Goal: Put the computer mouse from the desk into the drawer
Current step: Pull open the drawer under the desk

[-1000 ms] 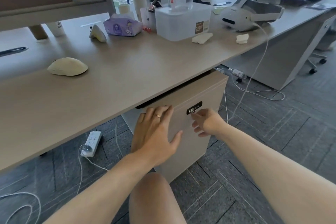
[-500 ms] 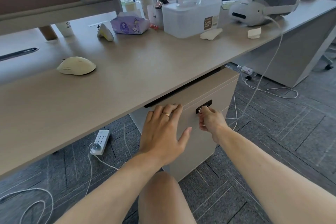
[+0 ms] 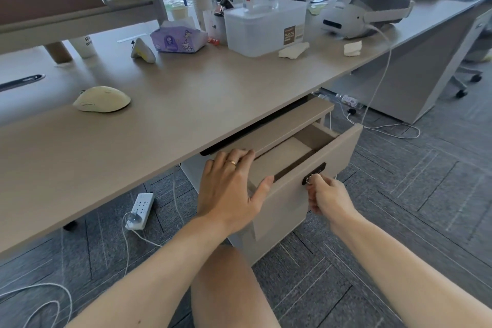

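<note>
A cream computer mouse point(image 3: 102, 99) lies on the beige desk point(image 3: 186, 104) at the left, untouched. Under the desk stands a beige cabinet whose top drawer point(image 3: 319, 157) is pulled partly out, with white paper showing inside. My right hand point(image 3: 328, 198) pinches the key in the dark lock plate point(image 3: 314, 173) on the drawer front. My left hand point(image 3: 230, 189) lies flat and spread against the cabinet's upper left edge, its thumb on the rim of the drawer front.
At the back of the desk stand a white plastic box point(image 3: 266, 28), a purple tissue pack point(image 3: 178, 38), a VR headset point(image 3: 364, 14) with a cable hanging down, and crumpled tissues. A power strip point(image 3: 140, 210) and cables lie on the grey carpet. My knee is below.
My right hand reached the lock, gripped the key and pulled; the drawer, shut before, has slid out toward me. My left hand stayed braced on the cabinet.
</note>
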Motion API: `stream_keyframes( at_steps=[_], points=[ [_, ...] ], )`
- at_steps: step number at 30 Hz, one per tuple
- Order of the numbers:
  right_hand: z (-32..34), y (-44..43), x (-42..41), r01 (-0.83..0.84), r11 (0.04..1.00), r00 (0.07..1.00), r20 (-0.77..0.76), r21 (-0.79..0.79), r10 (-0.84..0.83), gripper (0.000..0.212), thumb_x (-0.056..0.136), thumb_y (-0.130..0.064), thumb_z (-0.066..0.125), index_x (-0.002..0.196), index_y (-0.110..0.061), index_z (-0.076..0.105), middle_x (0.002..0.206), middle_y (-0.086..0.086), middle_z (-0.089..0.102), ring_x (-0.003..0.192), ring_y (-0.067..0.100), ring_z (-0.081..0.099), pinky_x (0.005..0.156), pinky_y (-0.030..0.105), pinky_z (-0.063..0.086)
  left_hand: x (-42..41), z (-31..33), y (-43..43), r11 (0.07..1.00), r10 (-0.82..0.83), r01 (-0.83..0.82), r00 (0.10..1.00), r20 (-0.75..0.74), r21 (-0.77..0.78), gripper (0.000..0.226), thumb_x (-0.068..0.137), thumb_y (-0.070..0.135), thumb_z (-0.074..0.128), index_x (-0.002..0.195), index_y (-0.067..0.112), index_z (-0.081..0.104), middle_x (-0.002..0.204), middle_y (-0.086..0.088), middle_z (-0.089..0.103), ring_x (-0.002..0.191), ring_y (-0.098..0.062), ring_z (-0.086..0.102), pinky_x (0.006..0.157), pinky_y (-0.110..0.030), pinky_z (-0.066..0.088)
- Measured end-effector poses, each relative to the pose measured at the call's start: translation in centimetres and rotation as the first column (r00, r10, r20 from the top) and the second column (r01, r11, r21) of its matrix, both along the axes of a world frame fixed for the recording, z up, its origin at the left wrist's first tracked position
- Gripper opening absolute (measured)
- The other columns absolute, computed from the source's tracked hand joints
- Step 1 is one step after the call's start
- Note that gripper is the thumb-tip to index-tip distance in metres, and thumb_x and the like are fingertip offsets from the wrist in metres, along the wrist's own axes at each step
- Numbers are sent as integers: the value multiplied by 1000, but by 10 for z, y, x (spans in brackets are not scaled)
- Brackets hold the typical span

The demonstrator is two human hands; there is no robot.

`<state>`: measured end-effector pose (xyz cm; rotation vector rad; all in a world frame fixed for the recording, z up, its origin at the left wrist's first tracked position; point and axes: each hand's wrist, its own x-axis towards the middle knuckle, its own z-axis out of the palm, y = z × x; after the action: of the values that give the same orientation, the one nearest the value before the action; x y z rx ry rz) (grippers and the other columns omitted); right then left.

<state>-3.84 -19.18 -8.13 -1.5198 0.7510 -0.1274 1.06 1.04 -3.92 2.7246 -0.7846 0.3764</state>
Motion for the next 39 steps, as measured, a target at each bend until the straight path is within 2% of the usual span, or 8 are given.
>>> stream_keyframes(
  at_steps=[7, 14, 21, 27, 33, 35, 39],
  points=[
    [2, -15, -59, 26, 1000, 1000, 13, -11, -26, 26, 98, -19, 47, 76, -8, 55, 53, 3, 46, 55, 21, 42, 63, 38, 36, -4, 4, 0, 1000, 16, -16, 999, -45, 3, 87, 84, 77, 47, 152, 23, 44, 152, 6, 47, 137, -19, 37, 111, -40, 32],
    [1, -30, -105, 72, 997, 997, -16, 19, -71, 25, 98, -19, 47, 77, -8, 54, 60, 7, 44, 54, 20, 41, 54, 33, 35, -11, 5, -3, 991, 20, -16, 999, -26, 135, 109, 75, 84, 53, 160, 22, 25, 162, 4, 33, 143, -21, 27, 114, -40, 27],
    [5, -33, -125, 82, 997, 996, -23, 3, -82, 26, 100, -18, 45, 78, -7, 54, 61, 7, 45, 50, 18, 42, 54, 31, 37, -16, 7, -4, 984, 35, -29, 999, -31, 175, 115, 72, 86, 55, 160, 20, 24, 162, 0, 33, 144, -23, 26, 114, -43, 28],
    [3, -34, -128, 84, 996, 996, -26, 8, -84, 27, 98, -19, 46, 74, -10, 53, 58, 7, 47, 55, 22, 42, 61, 37, 37, -15, 9, -6, 975, 40, -31, 998, -39, 218, 116, 71, 88, 53, 160, 21, 22, 163, -1, 32, 145, -24, 25, 114, -44, 29],
    [2, -34, -129, 74, 997, 997, -15, -12, -74, 28, 99, -20, 45, 74, -10, 52, 62, 9, 47, 56, 21, 42, 56, 34, 36, -14, 9, -6, 972, 36, -26, 999, -39, 234, 117, 69, 89, 51, 160, 21, 23, 163, 0, 32, 145, -23, 25, 115, -44, 28],
    [2, -35, -130, 32, 998, 998, -50, -55, -35, 32, 100, -24, 44, 74, -9, 54, 61, 10, 51, 56, 22, 46, 57, 35, 38, -13, 13, -6, 972, 38, -18, 996, -78, 234, 118, 68, 90, 50, 160, 22, 23, 163, 0, 32, 147, -23, 24, 116, -45, 28],
    [18, -43, -137, -165, 974, 956, -267, -155, 119, 51, 100, -41, 42, 72, -6, 66, 59, 9, 70, 52, 23, 60, 55, 30, 48, -3, 37, -8, 970, 52, 20, 957, -287, 242, 117, 69, 94, 46, 160, 24, 26, 166, 2, 29, 152, -23, 21, 120, -47, 27]
  ],
)
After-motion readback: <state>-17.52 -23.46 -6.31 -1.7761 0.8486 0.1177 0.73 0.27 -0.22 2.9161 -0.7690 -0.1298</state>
